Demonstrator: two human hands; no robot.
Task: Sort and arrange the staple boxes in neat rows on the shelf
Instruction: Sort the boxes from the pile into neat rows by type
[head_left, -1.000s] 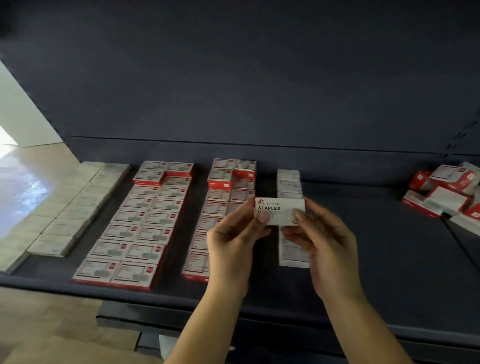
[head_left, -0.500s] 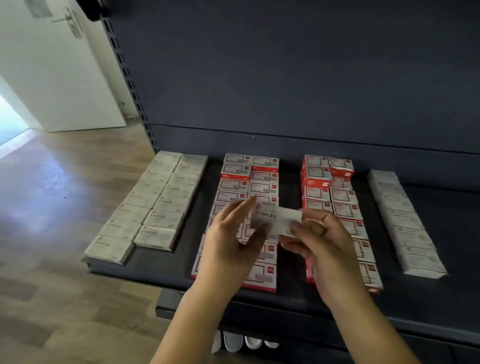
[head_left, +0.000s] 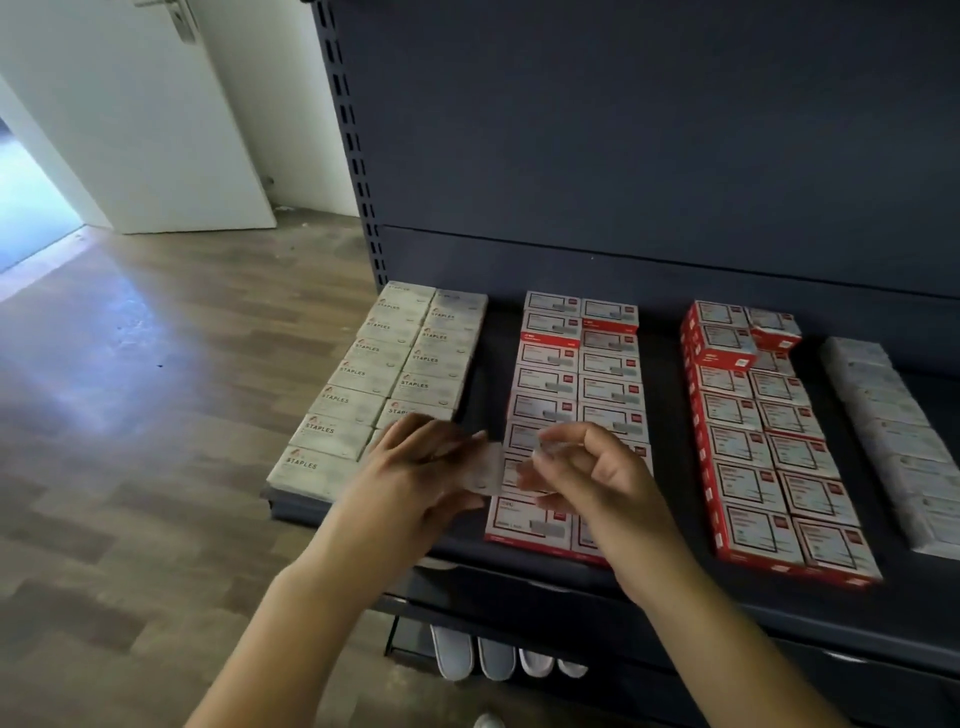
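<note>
One white staple box (head_left: 488, 467) pinched between both hands, left (head_left: 415, 467) and right (head_left: 587, 473), above four box blocks (head_left: 582, 374).

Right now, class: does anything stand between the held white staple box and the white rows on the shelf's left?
Nothing visible does. Both hands hold the white staple box beside the white rows.

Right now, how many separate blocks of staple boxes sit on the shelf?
4: white double row far left, red double row beside it, second red double row further right, white single row far right; more may lie offscreen.
</note>
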